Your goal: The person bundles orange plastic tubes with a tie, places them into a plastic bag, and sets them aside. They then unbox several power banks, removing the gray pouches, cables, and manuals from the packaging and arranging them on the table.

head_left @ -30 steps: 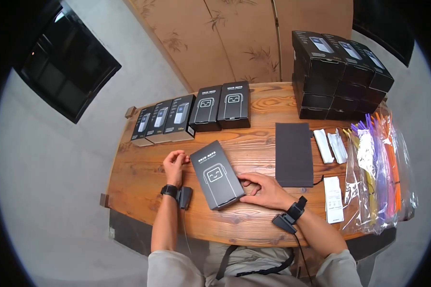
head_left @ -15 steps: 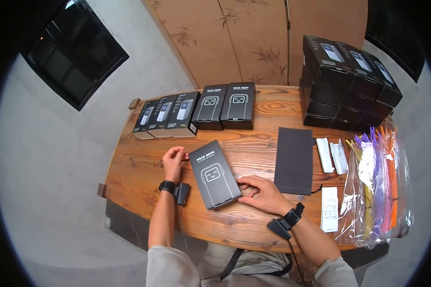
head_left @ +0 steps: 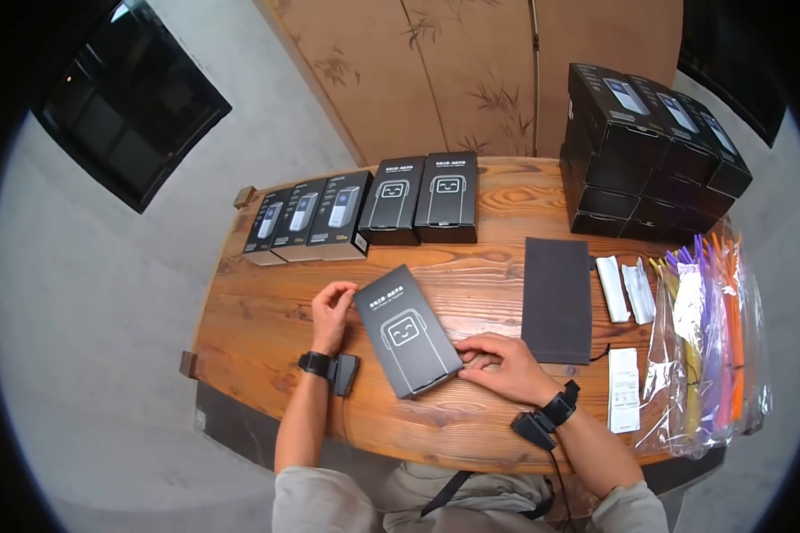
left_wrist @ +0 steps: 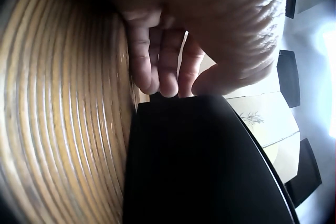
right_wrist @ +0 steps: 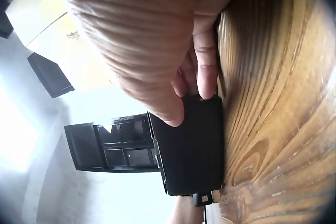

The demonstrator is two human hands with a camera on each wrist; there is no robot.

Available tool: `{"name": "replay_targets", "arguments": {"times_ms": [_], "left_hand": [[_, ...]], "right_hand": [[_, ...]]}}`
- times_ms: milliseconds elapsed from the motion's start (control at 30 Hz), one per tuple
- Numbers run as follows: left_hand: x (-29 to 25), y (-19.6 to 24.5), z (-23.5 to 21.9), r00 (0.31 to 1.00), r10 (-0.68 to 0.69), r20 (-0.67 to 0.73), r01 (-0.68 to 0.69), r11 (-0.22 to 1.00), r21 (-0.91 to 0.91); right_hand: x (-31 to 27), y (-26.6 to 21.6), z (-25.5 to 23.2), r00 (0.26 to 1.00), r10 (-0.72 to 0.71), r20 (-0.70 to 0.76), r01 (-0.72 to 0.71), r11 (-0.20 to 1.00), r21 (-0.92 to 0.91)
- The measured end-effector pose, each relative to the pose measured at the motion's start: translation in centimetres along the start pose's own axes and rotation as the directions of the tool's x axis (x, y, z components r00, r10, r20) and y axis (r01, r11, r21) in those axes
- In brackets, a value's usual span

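A black box (head_left: pixel 409 332) with a white-outlined smiling device printed on its top lies slantwise on the wooden table in front of the person. At its upper left corner the left hand (head_left: pixel 331 313) holds on with thumb and curled fingers; in the left wrist view, those fingertips (left_wrist: pixel 169 88) meet the dark edge of the box (left_wrist: pixel 205 155). The right hand (head_left: pixel 505 366) grips the lower right corner. Its thumb (right_wrist: pixel 173 116) overlaps the box's edge in the right wrist view, while the other fingers reach along the end face.
Two similar smiley boxes (head_left: pixel 420 199) and three boxes with a device picture (head_left: pixel 302 218) line the back. A dark flat sheet (head_left: pixel 556 300), white wrapped pieces (head_left: pixel 625 290), a paper slip (head_left: pixel 623 391) and bagged coloured strips (head_left: pixel 707 342) lie right, before stacked black boxes (head_left: pixel 653 151).
The head view has shifted a little, moving the whole scene slightly within the frame. Both hands stay at the same corners of the box, which keeps its slant on the table.
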State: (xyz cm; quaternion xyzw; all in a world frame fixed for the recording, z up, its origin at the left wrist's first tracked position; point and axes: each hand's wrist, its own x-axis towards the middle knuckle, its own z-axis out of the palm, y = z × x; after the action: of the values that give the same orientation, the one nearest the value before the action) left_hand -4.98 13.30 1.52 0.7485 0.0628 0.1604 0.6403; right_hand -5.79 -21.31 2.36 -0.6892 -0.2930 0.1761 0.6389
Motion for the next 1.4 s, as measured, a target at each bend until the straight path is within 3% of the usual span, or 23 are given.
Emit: {"name": "replay_targets", "arguments": {"times_ms": [367,467,567,800,967,1033,1233,1400], "left_hand": [[-0.5,1.4,0.3,0.967,0.044,0.251,-0.025,0.996,-0.080],[-0.3,1.4,-0.1,0.939,0.065,0.339,-0.032,0.994,-0.101],[-0.3,1.8,0.1,0.914,0.074,0.400,-0.031,0.993,-0.113],[1.0,1.5,0.0,0.817,0.159,0.555,-0.074,0.982,-0.174],[0.9,2.0,0.2,0.809,0.145,0.570,-0.045,0.982,-0.185],[1.2,2.2,0.0,0.802,0.174,0.571,-0.091,0.981,-0.172],[1.1,2.4,0.2,0.811,0.124,0.571,-0.032,0.985,-0.168],[1.1,1.4,1.3,0.854,0.119,0.507,-0.023,0.981,-0.191]], "right_hand": [[0.1,-0.4,0.1,0.999,0.046,-0.025,-0.046,0.999,-0.005],[0.1,-0.3,0.2,1.000,-0.017,-0.018,0.016,0.999,-0.039],[0.1,-0.8,0.1,0.999,0.048,0.004,-0.048,0.998,-0.027],[0.2,-0.9,0.7,0.999,0.020,-0.025,-0.020,1.000,-0.024],[0.7,-2.0,0.9,1.000,-0.024,0.016,0.026,0.990,-0.137],[0.8,-2.1,1.0,1.000,-0.011,0.006,0.011,0.991,-0.136],[0.4,-1.8,0.8,0.999,-0.003,-0.036,-0.003,0.987,-0.161],[0.0,-0.9,0.6,0.995,-0.044,-0.084,0.035,0.994,-0.106]]}}
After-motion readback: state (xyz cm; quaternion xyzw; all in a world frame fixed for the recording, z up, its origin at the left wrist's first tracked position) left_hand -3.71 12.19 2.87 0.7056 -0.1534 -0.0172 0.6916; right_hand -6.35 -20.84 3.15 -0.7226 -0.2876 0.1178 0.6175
